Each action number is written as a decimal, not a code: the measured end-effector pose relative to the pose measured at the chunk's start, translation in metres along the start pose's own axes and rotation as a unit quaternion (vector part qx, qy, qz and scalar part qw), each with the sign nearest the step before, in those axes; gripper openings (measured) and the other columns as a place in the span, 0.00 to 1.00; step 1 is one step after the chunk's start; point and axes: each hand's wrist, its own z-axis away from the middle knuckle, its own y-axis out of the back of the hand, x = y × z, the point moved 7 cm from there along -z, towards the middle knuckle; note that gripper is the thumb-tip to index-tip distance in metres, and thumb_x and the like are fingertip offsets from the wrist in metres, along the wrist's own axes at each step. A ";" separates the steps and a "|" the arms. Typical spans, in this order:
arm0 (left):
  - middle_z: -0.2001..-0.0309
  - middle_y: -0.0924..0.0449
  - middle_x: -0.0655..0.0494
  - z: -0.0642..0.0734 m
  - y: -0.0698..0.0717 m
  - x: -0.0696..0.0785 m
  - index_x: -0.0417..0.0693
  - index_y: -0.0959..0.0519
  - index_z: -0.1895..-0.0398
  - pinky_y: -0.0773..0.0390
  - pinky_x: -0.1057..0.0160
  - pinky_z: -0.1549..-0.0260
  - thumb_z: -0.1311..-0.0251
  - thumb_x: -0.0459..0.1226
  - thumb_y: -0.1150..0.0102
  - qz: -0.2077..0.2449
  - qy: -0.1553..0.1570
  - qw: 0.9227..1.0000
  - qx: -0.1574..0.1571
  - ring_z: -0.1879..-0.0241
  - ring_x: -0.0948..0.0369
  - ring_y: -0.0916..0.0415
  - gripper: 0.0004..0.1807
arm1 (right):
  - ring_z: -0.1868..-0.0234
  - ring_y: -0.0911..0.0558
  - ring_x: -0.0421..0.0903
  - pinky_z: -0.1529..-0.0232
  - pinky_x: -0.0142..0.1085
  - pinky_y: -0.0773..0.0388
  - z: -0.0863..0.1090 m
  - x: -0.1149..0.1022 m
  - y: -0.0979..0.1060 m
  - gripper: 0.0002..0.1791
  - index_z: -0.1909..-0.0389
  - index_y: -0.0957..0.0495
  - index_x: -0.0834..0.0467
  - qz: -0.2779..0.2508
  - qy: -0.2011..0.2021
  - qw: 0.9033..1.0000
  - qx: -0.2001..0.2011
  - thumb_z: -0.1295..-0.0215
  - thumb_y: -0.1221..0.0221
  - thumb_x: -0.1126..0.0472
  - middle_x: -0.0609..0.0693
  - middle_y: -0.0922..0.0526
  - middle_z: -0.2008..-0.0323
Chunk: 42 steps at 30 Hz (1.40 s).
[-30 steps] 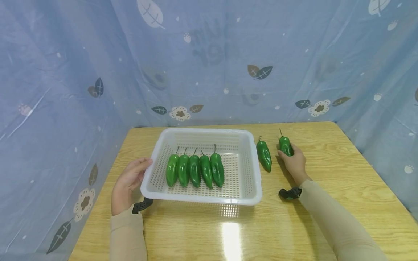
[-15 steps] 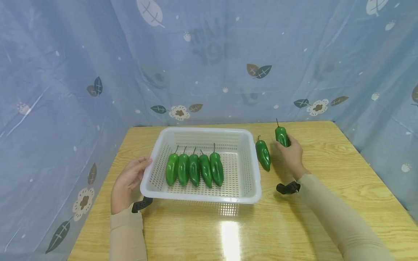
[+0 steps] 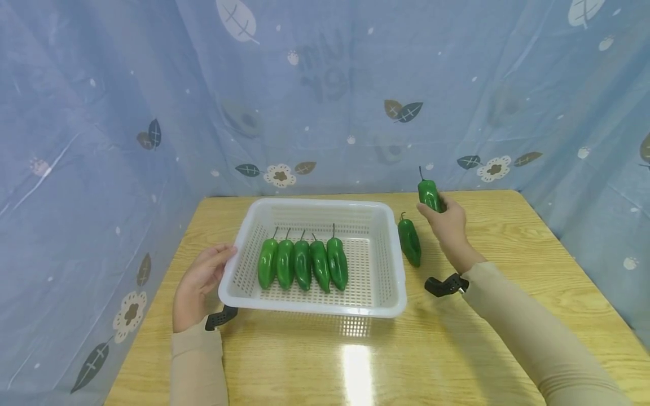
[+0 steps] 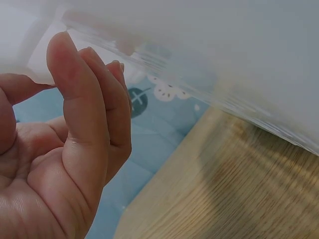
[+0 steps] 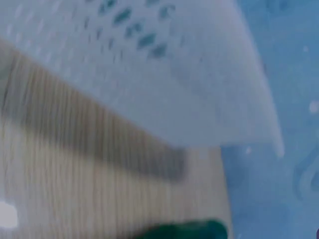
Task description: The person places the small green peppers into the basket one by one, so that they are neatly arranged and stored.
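My left hand pinches the left rim of a white plastic basket between thumb and fingers; the left wrist view shows these fingers close up at the rim. Several green peppers lie side by side in the basket, stems pointing away. With my right hand I grip another green pepper, stem up, raised above the table at the back right. One more pepper rests on the table just outside the basket's right wall. Part of a green pepper shows at the bottom of the right wrist view.
The wooden table ends at a blue patterned curtain behind and at both sides. From the right wrist, the basket's perforated side looms close. A black strap device sits at the right wrist.
My right hand has lifted its pepper off the table area and carried it up and to the left, toward the basket. The left hand and basket stay in place.
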 end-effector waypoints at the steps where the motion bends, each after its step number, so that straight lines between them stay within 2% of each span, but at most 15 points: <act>1: 0.63 0.15 0.56 0.000 0.000 0.000 0.44 0.24 0.59 0.17 0.64 0.65 0.28 0.30 0.62 0.000 -0.001 1.000 -0.001 0.63 0.62 0.16 0.13 | 0.40 0.32 0.55 0.41 0.43 0.28 0.002 -0.004 -0.003 0.43 0.28 0.50 0.60 -0.009 -0.003 1.000 -0.004 0.35 0.44 0.45 0.63 0.35 0.36; 4: 0.64 0.15 0.55 0.000 -0.002 0.002 0.44 0.24 0.60 0.17 0.65 0.65 0.28 0.30 0.62 0.006 -0.002 1.000 -0.005 0.63 0.62 0.16 0.13 | 0.39 0.32 0.53 0.41 0.42 0.28 0.008 -0.015 -0.012 0.43 0.28 0.50 0.61 -0.035 -0.014 0.999 -0.022 0.35 0.43 0.46 0.62 0.35 0.36; 9: 0.63 0.15 0.56 0.001 -0.003 0.004 0.44 0.24 0.60 0.17 0.64 0.65 0.28 0.31 0.61 -0.002 -0.005 1.000 -0.006 0.63 0.62 0.16 0.12 | 0.36 0.33 0.55 0.36 0.46 0.32 0.017 -0.034 -0.031 0.42 0.28 0.50 0.62 -0.073 -0.026 0.995 -0.059 0.35 0.42 0.49 0.61 0.37 0.34; 19: 0.63 0.15 0.54 0.001 -0.002 0.004 0.42 0.25 0.59 0.16 0.62 0.64 0.28 0.32 0.60 -0.002 -0.007 1.000 -0.009 0.62 0.60 0.16 0.11 | 0.37 0.32 0.55 0.36 0.47 0.32 0.032 -0.058 -0.080 0.38 0.29 0.46 0.61 -0.073 -0.037 0.991 -0.109 0.35 0.42 0.51 0.60 0.36 0.34; 22: 0.62 0.15 0.54 0.001 -0.002 0.003 0.42 0.25 0.58 0.16 0.62 0.64 0.28 0.32 0.60 -0.001 -0.003 1.000 -0.006 0.62 0.60 0.16 0.11 | 0.37 0.32 0.55 0.36 0.47 0.32 0.034 -0.059 -0.091 0.37 0.31 0.43 0.61 -0.071 -0.035 0.991 -0.108 0.35 0.41 0.52 0.59 0.34 0.36; 28: 0.63 0.15 0.55 0.000 -0.002 0.001 0.42 0.25 0.58 0.16 0.62 0.64 0.28 0.31 0.61 0.000 0.006 1.000 0.000 0.62 0.60 0.16 0.11 | 0.37 0.31 0.55 0.37 0.47 0.31 0.038 -0.052 -0.108 0.38 0.30 0.45 0.60 -0.045 -0.025 0.992 -0.111 0.35 0.41 0.52 0.59 0.34 0.36; 34: 0.63 0.15 0.55 -0.001 -0.001 0.002 0.42 0.25 0.58 0.16 0.62 0.65 0.28 0.30 0.62 0.006 0.001 1.000 -0.005 0.63 0.60 0.16 0.12 | 0.38 0.30 0.55 0.39 0.48 0.29 0.041 -0.048 -0.118 0.37 0.30 0.44 0.58 -0.024 -0.021 0.993 -0.114 0.36 0.40 0.52 0.58 0.34 0.37; 42: 0.62 0.16 0.56 0.001 -0.002 0.003 0.43 0.25 0.59 0.17 0.63 0.63 0.28 0.32 0.58 -0.012 0.000 1.000 0.000 0.61 0.61 0.16 0.10 | 0.38 0.30 0.55 0.41 0.48 0.28 0.043 -0.046 -0.125 0.38 0.30 0.43 0.58 0.007 -0.036 0.990 -0.137 0.37 0.39 0.52 0.58 0.33 0.36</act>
